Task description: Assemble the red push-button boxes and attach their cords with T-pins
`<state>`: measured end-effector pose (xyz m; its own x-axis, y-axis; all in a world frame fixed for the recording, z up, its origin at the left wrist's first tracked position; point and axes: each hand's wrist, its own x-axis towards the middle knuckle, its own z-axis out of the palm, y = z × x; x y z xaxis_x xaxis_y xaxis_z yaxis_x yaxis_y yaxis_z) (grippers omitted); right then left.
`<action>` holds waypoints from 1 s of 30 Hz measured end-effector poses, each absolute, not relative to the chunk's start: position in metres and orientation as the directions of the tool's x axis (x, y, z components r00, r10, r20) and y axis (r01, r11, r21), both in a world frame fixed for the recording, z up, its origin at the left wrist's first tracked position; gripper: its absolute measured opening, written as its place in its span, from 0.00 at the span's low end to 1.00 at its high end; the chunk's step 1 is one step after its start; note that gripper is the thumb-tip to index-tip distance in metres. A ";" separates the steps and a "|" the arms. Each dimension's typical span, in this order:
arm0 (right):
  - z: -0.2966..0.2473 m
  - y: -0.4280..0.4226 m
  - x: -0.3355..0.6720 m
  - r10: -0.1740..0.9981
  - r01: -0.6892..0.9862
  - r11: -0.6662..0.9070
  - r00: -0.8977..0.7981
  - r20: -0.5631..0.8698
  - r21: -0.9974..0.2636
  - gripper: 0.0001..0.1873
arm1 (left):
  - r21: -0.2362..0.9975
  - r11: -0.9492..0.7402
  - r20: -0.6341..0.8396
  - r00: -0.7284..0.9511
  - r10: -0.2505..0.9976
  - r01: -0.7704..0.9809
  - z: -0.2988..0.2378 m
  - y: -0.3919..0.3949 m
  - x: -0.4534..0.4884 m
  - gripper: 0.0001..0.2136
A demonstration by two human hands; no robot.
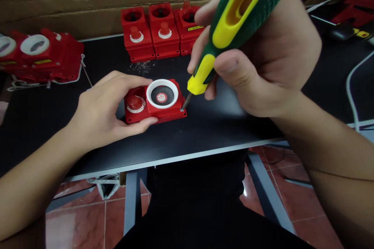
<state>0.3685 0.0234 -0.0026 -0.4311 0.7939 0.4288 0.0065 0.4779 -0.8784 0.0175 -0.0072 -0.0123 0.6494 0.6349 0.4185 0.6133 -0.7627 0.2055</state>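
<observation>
A red plastic box (172, 111) with a white-ringed black round opening and a red dome lies on the black table. My left hand (106, 103) grips it from the left, thumb along the near side and fingers on the far side. In my right hand (271, 50) is a large green and yellow screwdriver (201, 72), slanting down to the left. Its tip meets a small screw (182, 109) at the box's near right corner. The palm hides part of the handle.
Three similar red boxes (165, 42) stand at the back against cardboard (102, 11). More red units (58, 58) with white rings and cord sit at the left. Dark crumbs (143, 67) lie behind the box. A white cable (350, 89) runs along the right.
</observation>
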 end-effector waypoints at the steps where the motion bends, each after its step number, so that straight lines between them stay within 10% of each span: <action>1: 0.002 0.023 0.371 0.774 0.000 0.514 -0.433 0.463 -0.858 0.27 | 0.216 -0.758 0.414 0.645 0.642 0.615 -0.012 -0.007 0.018 0.27; 9: 0.003 0.031 0.372 0.636 -0.180 0.486 -0.599 0.487 -0.855 0.20 | 0.229 -0.768 0.424 0.649 0.631 0.597 -0.009 -0.007 0.019 0.26; 30: 0.024 0.022 0.364 0.727 -0.293 0.265 -0.566 0.390 -0.919 0.12 | 0.192 -0.761 0.393 0.662 0.638 0.619 -0.007 -0.008 0.022 0.25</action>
